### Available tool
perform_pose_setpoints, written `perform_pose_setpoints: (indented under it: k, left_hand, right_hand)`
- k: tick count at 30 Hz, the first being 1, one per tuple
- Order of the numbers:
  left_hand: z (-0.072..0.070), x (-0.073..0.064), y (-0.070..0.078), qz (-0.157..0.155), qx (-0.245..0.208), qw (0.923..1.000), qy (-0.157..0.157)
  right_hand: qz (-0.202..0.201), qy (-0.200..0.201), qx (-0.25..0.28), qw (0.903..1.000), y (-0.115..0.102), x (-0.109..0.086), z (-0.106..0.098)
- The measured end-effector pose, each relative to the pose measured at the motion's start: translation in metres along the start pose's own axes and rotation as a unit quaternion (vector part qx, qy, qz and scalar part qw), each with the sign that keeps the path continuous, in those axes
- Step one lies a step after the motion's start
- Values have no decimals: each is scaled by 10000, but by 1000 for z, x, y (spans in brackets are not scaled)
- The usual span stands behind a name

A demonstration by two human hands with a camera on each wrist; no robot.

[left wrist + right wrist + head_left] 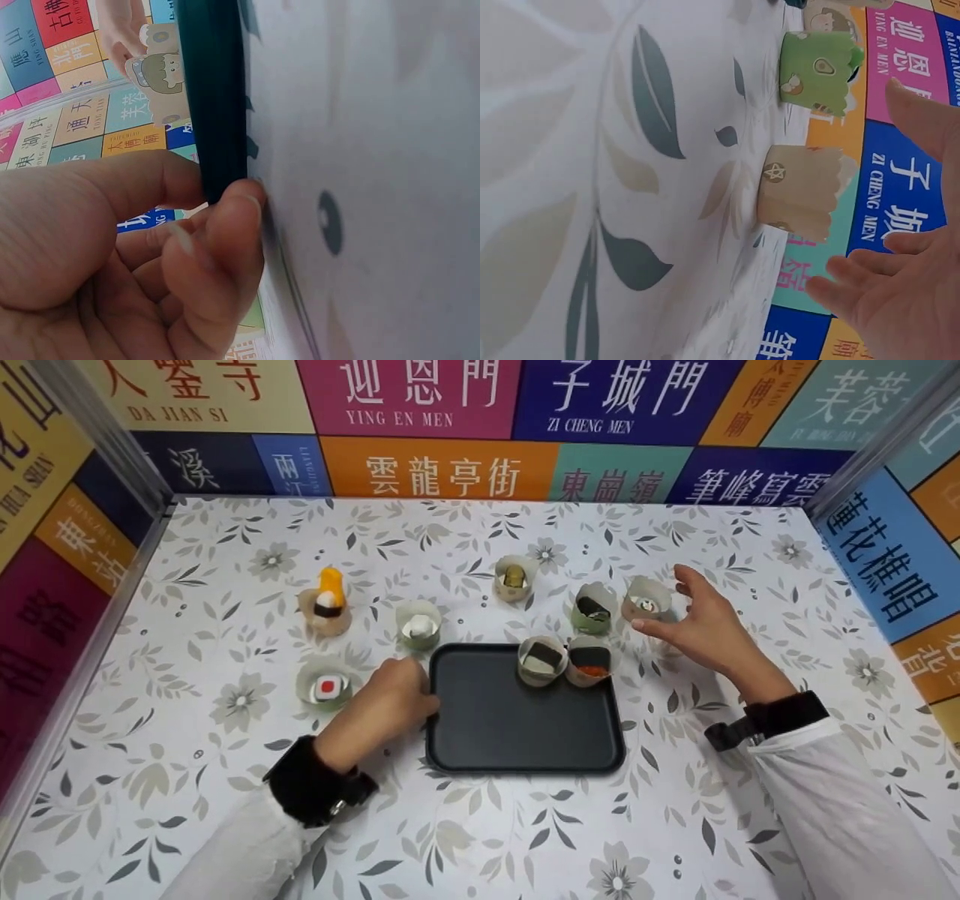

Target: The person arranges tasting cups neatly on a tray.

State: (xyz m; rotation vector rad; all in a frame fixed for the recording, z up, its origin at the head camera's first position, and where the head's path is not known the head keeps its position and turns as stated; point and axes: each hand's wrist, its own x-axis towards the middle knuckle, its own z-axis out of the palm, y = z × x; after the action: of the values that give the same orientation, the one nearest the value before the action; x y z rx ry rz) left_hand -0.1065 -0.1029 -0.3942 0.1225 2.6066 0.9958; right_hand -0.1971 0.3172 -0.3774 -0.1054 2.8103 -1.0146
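Observation:
A black tray lies on the table, with two paper cups of sushi-like pieces, one cup and another cup, near its far right corner. At the tray's left edge, my left hand pinches the rim; the left wrist view shows thumb and curled fingers at the dark tray edge. My right hand is spread beside a brown paper cup holding a small white roll. In the right wrist view a gap shows between that brown cup and the fingers.
Behind the tray's right half stand a green cup with a dark piece and a brown cup. To the left are a cup with a yellow-topped piece, a cup with a white piece and a cup with a red-centred piece. Lettered panels border the table.

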Motion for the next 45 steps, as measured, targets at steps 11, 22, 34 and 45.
perform_pose_setpoints:
  k: [11, 22, 34, 45]
  left_hand:
    - [1, -1, -1, 192, 123, 9997, 61]
    - [1, 0, 1, 52, 106, 9999, 52]
    - [0, 0, -1, 44, 33, 10000, -19]
    - [0, 1, -2, 167, 141, 9997, 59]
  right_hand:
    - [259, -213, -5, 9994, 8, 26, 5]
    - [68, -104, -263, 9996, 14, 37, 13]
    - [82, 32, -273, 9996, 21, 41, 20]
    - [127, 159, -60, 9998, 21, 41, 22]
